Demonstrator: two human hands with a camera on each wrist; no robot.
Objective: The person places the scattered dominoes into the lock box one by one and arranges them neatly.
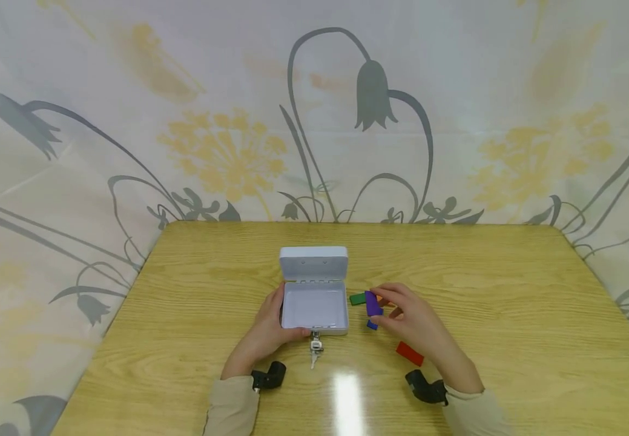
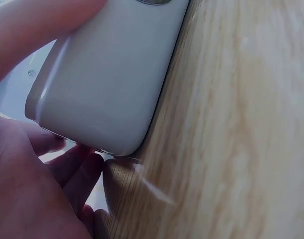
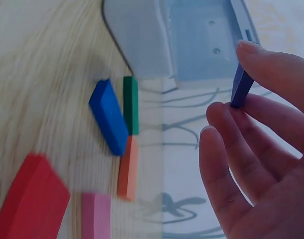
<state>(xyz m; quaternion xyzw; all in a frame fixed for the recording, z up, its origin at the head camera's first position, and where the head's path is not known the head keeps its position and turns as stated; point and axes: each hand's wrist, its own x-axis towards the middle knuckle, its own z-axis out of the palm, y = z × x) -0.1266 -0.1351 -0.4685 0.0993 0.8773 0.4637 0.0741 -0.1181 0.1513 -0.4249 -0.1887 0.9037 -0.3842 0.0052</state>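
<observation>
A white metal cash box (image 1: 315, 307) stands on the table with its lid (image 1: 314, 264) raised, and no contents show inside. My left hand (image 1: 265, 333) holds the box at its left side, thumb along the front edge; the left wrist view shows the fingers around its corner (image 2: 107, 89). From the front lock hang keys (image 1: 315, 348). To the right of the box, my right hand (image 1: 414, 318) pinches a purple block (image 1: 372, 304) between thumb and fingers, above the table. Beneath and beside it lie a blue block (image 3: 109, 119), a green block (image 3: 131, 105) and an orange block (image 3: 127, 169).
Nearer the right wrist lies a red block (image 1: 410, 353). A pink block (image 3: 96, 216) shows in the right wrist view. The wooden table (image 1: 183, 339) meets a flower-patterned cloth (image 1: 227, 151) at its back edge.
</observation>
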